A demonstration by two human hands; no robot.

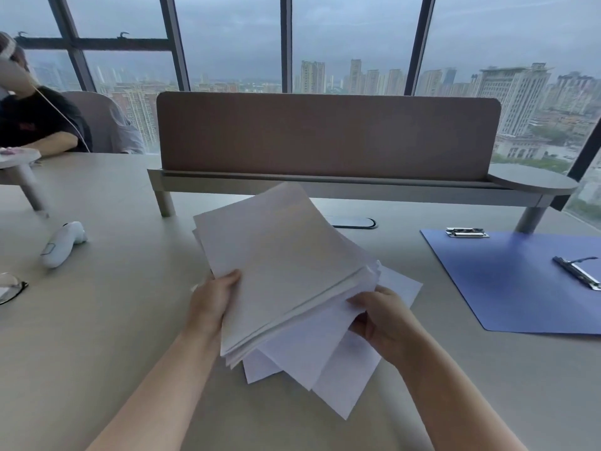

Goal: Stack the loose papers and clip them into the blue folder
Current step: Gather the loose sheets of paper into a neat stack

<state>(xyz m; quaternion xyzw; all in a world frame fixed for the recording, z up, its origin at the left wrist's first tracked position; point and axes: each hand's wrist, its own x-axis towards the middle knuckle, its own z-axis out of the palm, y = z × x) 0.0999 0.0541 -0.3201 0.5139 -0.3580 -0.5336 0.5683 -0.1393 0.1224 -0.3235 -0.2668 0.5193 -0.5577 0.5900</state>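
A thick stack of white papers is held tilted above the desk. It is gripped along its left edge by the left hand, thumb on top and fingers hidden beneath. Its near right corner is pinched by the right hand, fingers closed on the lower sheets. Several sheets are fanned out unevenly below the stack. To the right, well apart from the papers, the blue folder is laid open flat on the desk, with a metal clip at its far edge and a second clip on its right part. At the left, a white controller is seen lying on the desk. Farther back, a brown divider panel is mounted on a raised shelf before the windows.
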